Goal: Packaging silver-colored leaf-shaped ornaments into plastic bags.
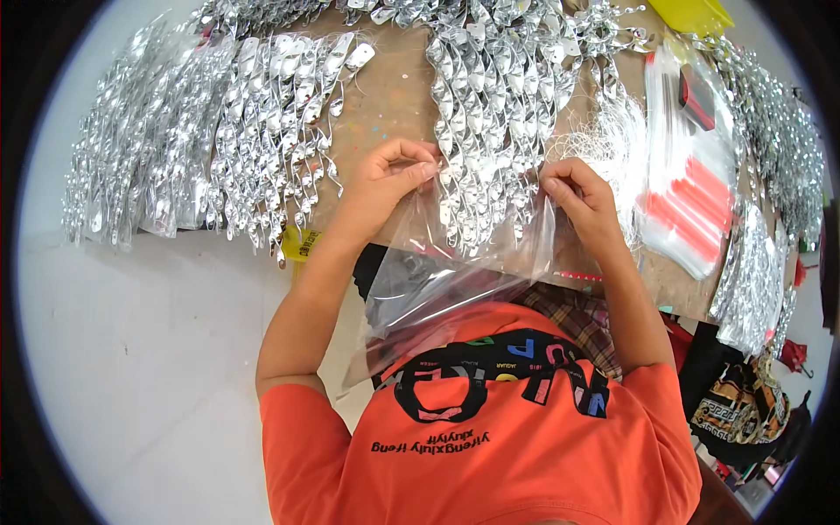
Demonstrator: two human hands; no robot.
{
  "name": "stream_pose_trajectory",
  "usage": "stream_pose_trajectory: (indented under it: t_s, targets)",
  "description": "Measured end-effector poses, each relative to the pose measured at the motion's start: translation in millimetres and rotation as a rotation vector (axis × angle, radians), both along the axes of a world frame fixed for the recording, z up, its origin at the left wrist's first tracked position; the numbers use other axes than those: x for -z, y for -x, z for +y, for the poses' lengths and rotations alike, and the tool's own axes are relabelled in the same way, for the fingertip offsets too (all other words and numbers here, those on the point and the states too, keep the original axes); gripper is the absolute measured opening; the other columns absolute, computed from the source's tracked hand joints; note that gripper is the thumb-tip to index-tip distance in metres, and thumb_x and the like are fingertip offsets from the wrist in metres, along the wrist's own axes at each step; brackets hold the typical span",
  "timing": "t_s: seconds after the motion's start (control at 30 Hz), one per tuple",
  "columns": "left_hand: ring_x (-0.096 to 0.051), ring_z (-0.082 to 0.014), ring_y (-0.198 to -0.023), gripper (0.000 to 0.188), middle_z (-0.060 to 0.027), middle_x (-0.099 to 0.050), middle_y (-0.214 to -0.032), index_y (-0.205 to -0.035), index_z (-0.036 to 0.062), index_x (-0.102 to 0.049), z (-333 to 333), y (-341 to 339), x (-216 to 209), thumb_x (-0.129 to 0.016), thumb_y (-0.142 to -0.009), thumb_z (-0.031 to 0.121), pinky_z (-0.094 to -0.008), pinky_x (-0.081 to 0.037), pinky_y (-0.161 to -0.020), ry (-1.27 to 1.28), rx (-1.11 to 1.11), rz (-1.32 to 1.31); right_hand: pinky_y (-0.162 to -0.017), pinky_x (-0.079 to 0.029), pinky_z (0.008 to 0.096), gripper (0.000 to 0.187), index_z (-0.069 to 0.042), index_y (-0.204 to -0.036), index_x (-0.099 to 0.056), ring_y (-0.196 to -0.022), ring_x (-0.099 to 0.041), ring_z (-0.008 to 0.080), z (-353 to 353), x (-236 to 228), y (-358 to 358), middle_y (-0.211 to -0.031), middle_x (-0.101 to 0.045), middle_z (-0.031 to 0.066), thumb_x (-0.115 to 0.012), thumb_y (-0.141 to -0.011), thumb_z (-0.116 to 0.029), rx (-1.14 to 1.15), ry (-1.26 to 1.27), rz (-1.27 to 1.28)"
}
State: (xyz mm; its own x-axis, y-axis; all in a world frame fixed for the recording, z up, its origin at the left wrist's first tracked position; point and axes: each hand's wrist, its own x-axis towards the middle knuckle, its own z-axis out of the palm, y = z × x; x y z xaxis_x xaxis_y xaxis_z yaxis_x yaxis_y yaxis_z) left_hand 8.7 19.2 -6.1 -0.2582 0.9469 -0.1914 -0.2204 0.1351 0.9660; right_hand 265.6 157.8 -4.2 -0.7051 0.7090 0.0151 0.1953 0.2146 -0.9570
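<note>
A long clear plastic bag [420,293] hangs over the table's near edge toward my lap, its mouth spread between my hands. My left hand [394,179] pinches one side of the mouth between thumb and fingers. On the other side, the thumb and curled fingers of my right hand [584,199] grip the bag. Between them lies a bundle of twisted silver foil strands [494,105], its lower ends at the bag's mouth. Whether those ends are inside or behind the film is hard to tell through the shine.
Bundles of silver strands [280,114] lie left, some in clear film [162,149]. To the right are white threads [617,144] and a stack of clear bags with red bands [687,206], a dark red-edged object [696,98] on top. The brown tabletop [381,96] shows between bundles.
</note>
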Motion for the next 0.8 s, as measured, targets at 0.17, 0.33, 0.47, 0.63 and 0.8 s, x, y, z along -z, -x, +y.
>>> stream_pose_trajectory:
  t_s: [0.17,0.33,0.47,0.63,0.8]
  targets:
    - [-0.059,-0.0076,-0.083,0.008,-0.0046,-0.064,-0.097,-0.093,0.0021,-0.062,-1.7,0.8,0.8,-0.065,-0.088,0.008,-0.0219,-0.048,-0.075,-0.042,-0.016,0.052,-0.075,-0.043,0.0225,0.009,-0.001,-0.096,-0.062,-0.083,-0.054,0.0078,0.5,0.3,0.4,-0.089,-0.060,0.0004,-0.059,-0.090,-0.008,0.002,0.114,0.018]
    - [-0.059,-0.0073,-0.075,0.008,-0.0005,-0.063,-0.083,-0.092,0.0011,-0.062,1.9,3.4,4.9,-0.063,-0.088,0.008,-0.0219,-0.047,-0.069,0.012,0.023,0.184,-0.074,-0.043,0.0222,0.008,-0.001,-0.098,-0.060,-0.082,-0.056,0.0083,4.1,2.0,2.0,-0.088,-0.060,0.0006,-0.057,-0.092,-0.007,0.022,0.116,0.042]
    - [-0.059,-0.0078,-0.073,0.009,0.0009,-0.062,-0.082,-0.092,0.0009,-0.063,10.0,4.1,11.2,-0.062,-0.087,0.008,-0.0221,-0.047,-0.066,-0.040,-0.017,0.467,-0.074,-0.045,0.0232,0.009,0.000,-0.098,-0.060,-0.080,-0.057,0.0094,7.0,3.7,4.4,-0.088,-0.061,0.0011,-0.056,-0.093,-0.006,0.012,0.132,-0.001]
    - [-0.059,-0.0088,-0.077,0.009,-0.0019,-0.063,-0.090,-0.092,0.0017,-0.063,9.2,7.3,7.1,-0.063,-0.087,0.009,-0.0237,-0.048,-0.070,-0.074,0.024,0.212,-0.076,-0.044,0.0223,0.008,-0.001,-0.098,-0.060,-0.084,-0.057,0.0091,10.7,0.5,2.9,-0.090,-0.061,0.0009,-0.057,-0.092,-0.007,0.012,0.051,0.001]
    - [-0.056,-0.0108,-0.095,0.008,-0.0061,-0.062,-0.104,-0.096,0.0029,-0.059,-8.5,14.1,1.8,-0.060,-0.089,0.007,-0.0263,-0.044,-0.085,-0.112,0.152,0.145,-0.082,-0.043,0.0243,0.009,-0.001,-0.096,-0.060,-0.091,-0.056,0.0101,-0.1,-5.7,-13.0,-0.094,-0.061,0.0018,-0.059,-0.091,-0.008,-0.091,0.181,-0.009]
